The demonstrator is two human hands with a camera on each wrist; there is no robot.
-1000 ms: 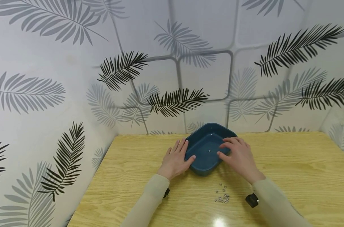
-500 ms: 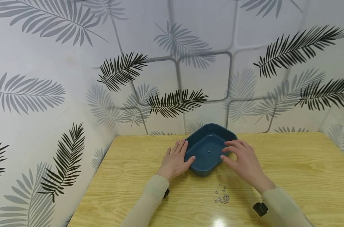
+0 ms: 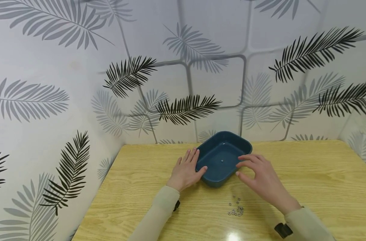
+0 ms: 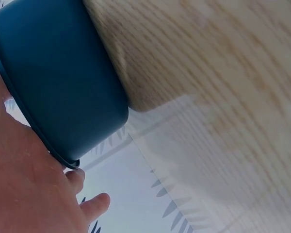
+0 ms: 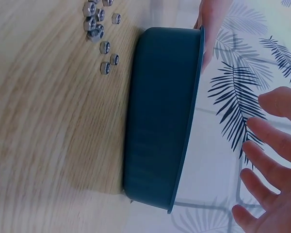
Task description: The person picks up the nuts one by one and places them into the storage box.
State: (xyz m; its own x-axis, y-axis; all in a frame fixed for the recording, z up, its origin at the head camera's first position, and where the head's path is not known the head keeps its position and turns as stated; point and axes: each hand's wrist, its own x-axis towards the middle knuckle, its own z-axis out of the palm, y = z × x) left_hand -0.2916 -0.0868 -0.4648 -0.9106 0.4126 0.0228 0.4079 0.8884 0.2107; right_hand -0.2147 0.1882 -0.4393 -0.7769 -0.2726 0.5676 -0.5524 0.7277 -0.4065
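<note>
A dark blue plastic bin (image 3: 212, 172) stands on the table with one small hex nut (image 3: 222, 161) on its floor. My left hand (image 3: 184, 174) rests on the bin's left rim, fingers straight, thumb over the near side. In the left wrist view the hand (image 4: 34, 179) lies along the rim above the bin's outer wall (image 4: 63, 73). Just off the bin's right edge hovers my right hand (image 3: 264, 179), fingers loosely bent and spread, holding nothing. Several metal hex nuts (image 3: 240, 209) lie loose on the table in front of the bin; the right wrist view shows some of these nuts (image 5: 105, 47) close up.
The wood-grain table (image 3: 134, 187) carries the bin near its back edge. Behind it rises a wall (image 3: 219, 83) with leaf-patterned covering. Another patterned wall (image 3: 35, 140) runs along the left side. Black wrist straps (image 3: 283, 230) show under the sleeves.
My right hand has drawn back from over the bin toward the right and nearer to me, its fingers apart. The left hand, the bin and the nuts stay in place.
</note>
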